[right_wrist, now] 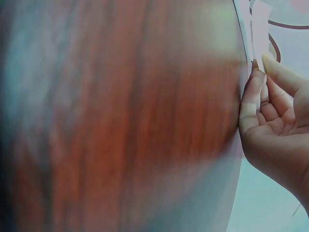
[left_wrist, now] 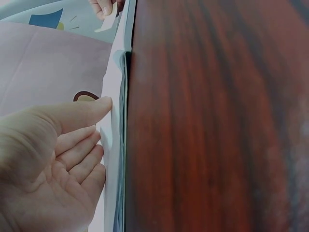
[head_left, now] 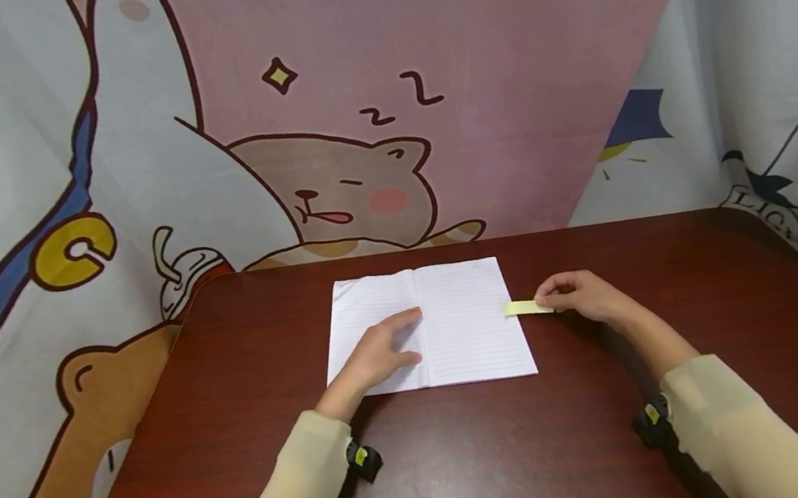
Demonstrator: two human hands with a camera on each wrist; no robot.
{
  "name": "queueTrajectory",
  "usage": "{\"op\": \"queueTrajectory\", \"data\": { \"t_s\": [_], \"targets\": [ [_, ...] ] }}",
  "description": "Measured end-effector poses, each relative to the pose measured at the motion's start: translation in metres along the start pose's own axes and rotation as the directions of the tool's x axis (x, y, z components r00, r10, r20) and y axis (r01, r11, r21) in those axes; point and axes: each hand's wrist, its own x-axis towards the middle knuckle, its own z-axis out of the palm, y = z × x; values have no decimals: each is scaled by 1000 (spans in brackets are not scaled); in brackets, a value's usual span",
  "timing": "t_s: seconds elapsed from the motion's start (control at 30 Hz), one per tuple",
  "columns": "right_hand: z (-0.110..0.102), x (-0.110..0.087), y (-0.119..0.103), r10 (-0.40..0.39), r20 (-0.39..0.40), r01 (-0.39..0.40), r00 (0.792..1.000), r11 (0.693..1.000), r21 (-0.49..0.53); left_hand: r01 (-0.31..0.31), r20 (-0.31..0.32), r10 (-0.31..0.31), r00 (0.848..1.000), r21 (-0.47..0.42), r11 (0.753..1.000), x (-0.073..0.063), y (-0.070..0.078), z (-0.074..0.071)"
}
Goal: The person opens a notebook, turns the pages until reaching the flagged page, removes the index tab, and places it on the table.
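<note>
An open notebook [head_left: 467,341] with lined white pages lies on the table. My left hand [head_left: 375,355] rests on its left page, thumb and fingers spread toward the centre fold. In the left wrist view the fingertips of the left hand [left_wrist: 63,150] press the paper. Right of the notebook, my right hand [head_left: 581,295] pinches one end of a pale yellow sticky-note strip [head_left: 526,308] between thumb and forefinger. The strip's other end overlaps the right page's outer edge. The right wrist view shows the strip [right_wrist: 259,34] standing out from the pinching fingers of the right hand [right_wrist: 275,106].
The dark reddish-brown wooden table [head_left: 502,454] extends around the notebook. Behind it hangs a cloth backdrop [head_left: 498,84] with cartoon animals. Each wrist wears a small black camera [head_left: 364,460] near the sleeve cuff.
</note>
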Motion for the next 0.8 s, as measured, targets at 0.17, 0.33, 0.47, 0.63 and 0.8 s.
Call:
{"op": "queueTrajectory", "data": {
  "t_s": [0.17, 0.33, 0.47, 0.63, 0.8],
  "targets": [
    [-4, -1, 2, 21, -5, -21, 1000, 999, 35, -3, 3, 3, 1000, -4, 1000, 0, 1, -1],
    [-9, -1, 9, 43, -24, -42, 999, 997, 64, 3, 7, -3, 1000, 3, 1000, 0, 1, -1],
    [-13, -3, 13, 37, -31, -34, 999, 996, 82, 16, 8, -16, 1000, 2, 1000, 1, 3, -1],
    [-17, -5, 16, 34, -34, -32, 999, 997, 65, 23, 0, -23, 1000, -5, 1000, 0, 2, -1],
    [-19, -5, 18, 42, -29, -40, 999, 998, 51, 27, 6, -27, 1000, -13, 1000, 1, 1, 0]
  ]
}}
